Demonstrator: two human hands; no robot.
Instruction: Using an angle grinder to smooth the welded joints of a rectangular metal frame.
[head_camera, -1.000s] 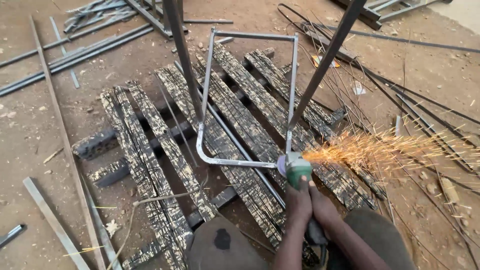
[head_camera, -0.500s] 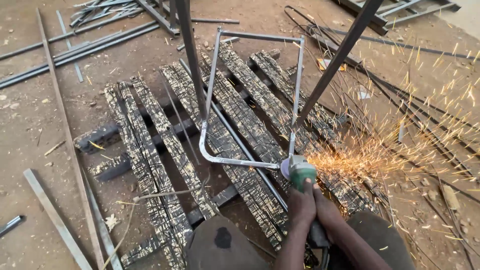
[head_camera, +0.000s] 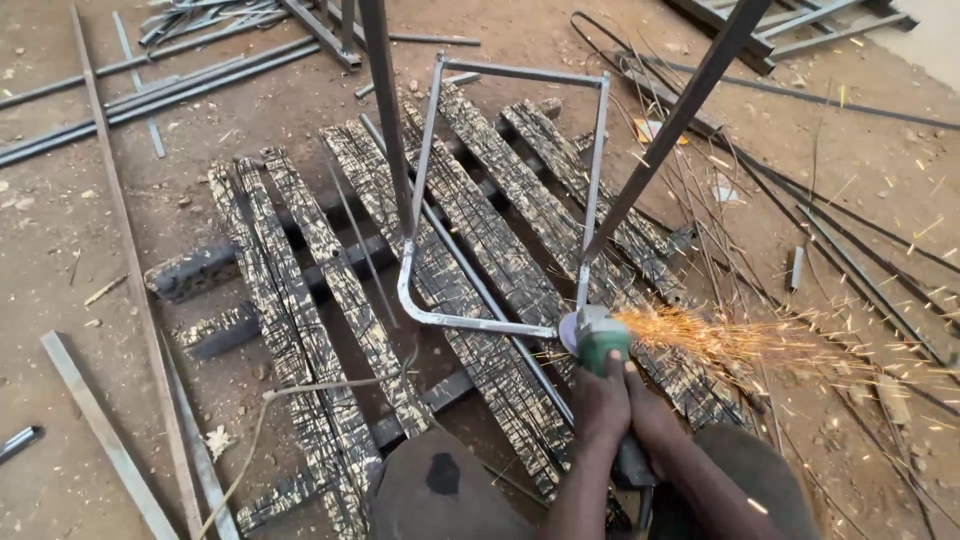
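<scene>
Grinder with its green body sits at the near right corner of the grey metal frame, its disc touching the frame where the bottom bar meets the right upright. That frame lies flat on a charred, blackened wooden pallet on the dirt floor.

Starting at my far left, long steel bars lie on the ground, and a flat strip rests near the pallet's left edge. A thin bent wire crosses the pallet slats in front of my left knee.

Moving toward the middle, a dark steel rod slants up across the frame's left side, hiding part of it.

My left hand is wrapped tightly round the grinder just behind the green head, fingers closed on it. My right hand sits just beside and behind it, gripping the dark rear handle, though part of that grip is hidden by my forearm.

A second dark rod leans across the frame's right upright. Orange sparks stream to the right from the disc, over a tangle of thin rods lying on the dirt.
</scene>
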